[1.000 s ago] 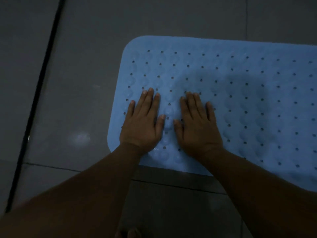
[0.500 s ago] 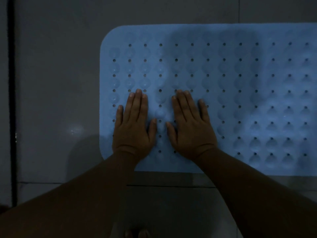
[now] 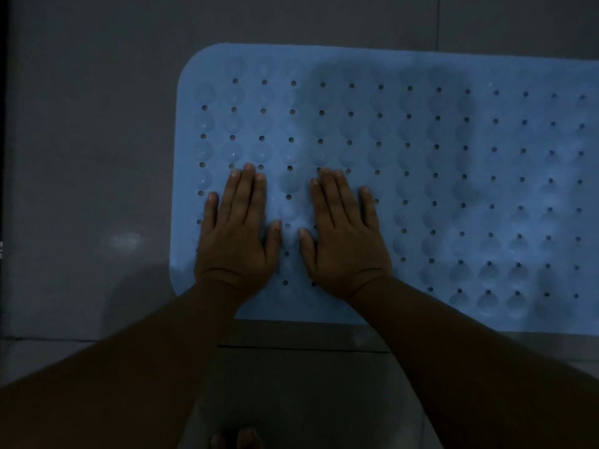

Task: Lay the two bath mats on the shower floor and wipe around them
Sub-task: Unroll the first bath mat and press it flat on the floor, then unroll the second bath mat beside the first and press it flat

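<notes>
Over the last moment the view has been squaring up over the blue bath mat point(image 3: 453, 189), while both palms are staying planted on its near-left end; by my reading, the person is pressing it down onto the grey tiled floor point(image 3: 90, 157). The left hand point(image 3: 238, 234) and right hand point(image 3: 343, 238) are lying flat side by side, fingers straight, grasping nothing. No second mat is showing.

We're down on a bathroom or shower floor here, dimly lit: large grey floor tiles point(image 3: 90, 157) with dark grout lines, a faint sheen of reflected light on the glaze, and a blue perforated rubber bath mat point(image 3: 453, 176), bubbled with suction cups, spread flat across them.
</notes>
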